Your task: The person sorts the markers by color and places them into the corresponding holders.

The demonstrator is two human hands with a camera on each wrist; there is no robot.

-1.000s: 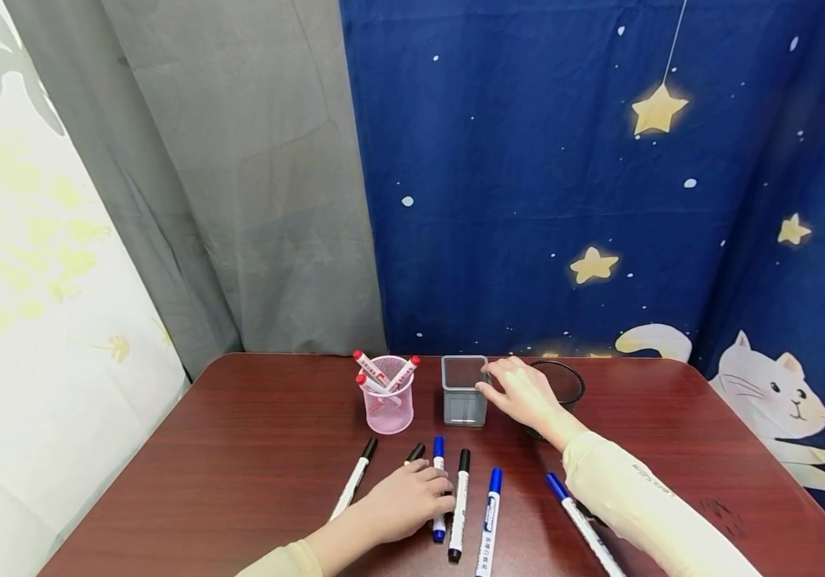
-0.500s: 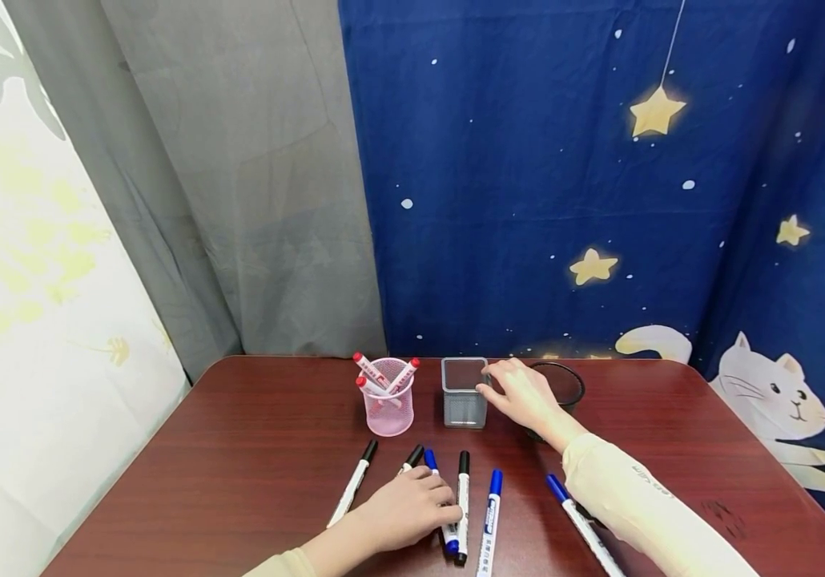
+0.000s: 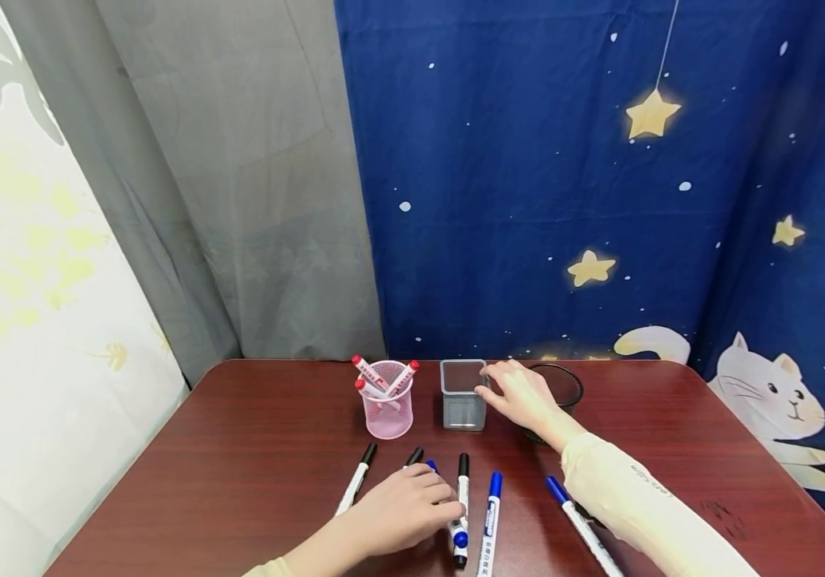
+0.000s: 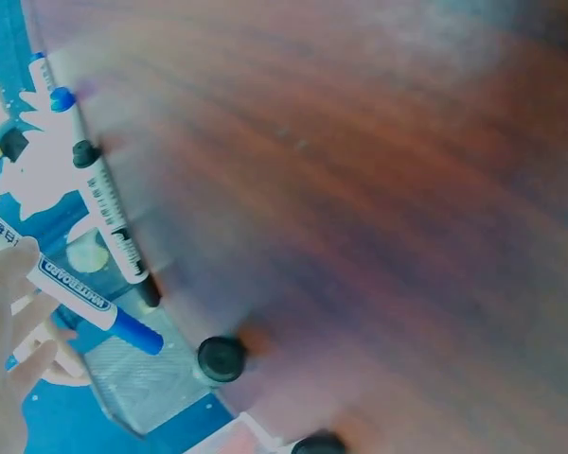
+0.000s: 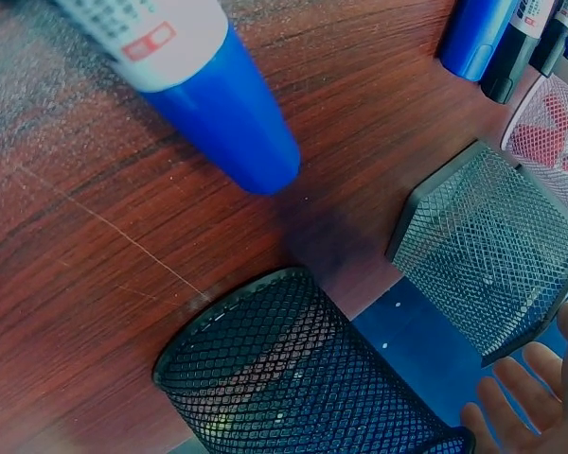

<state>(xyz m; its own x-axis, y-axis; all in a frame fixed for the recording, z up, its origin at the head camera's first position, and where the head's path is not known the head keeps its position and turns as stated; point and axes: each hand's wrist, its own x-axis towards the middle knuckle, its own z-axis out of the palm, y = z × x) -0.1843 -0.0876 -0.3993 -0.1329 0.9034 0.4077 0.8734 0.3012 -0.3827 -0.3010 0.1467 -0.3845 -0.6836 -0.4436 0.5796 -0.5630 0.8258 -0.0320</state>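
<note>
My left hand (image 3: 408,509) pinches a blue-capped whiteboard marker (image 4: 80,288) between thumb and fingers, low over the table. In the head view most of that marker is behind the hand, and its blue end tilts over a black-capped marker (image 3: 464,481). My right hand (image 3: 524,394) reaches to the right edge of a grey square mesh pen holder (image 3: 464,410), its fingers loosely extended at the rim. Right beside that hand stands a round black mesh pen holder (image 5: 303,378), partly hidden by the hand in the head view.
A pink mesh pen holder (image 3: 388,417) with several red-capped markers stands at the back. Other markers lie on the brown table (image 3: 254,449): black-capped ones (image 3: 356,481) on the left, a blue-capped one (image 3: 490,521) mid-front, another blue-capped one (image 3: 584,525) by the right sleeve.
The blue marker under my left hand has turned from lying straight to a slant, now gripped, its front end swung right over the black-capped marker. My right hand stays at the grey holder.
</note>
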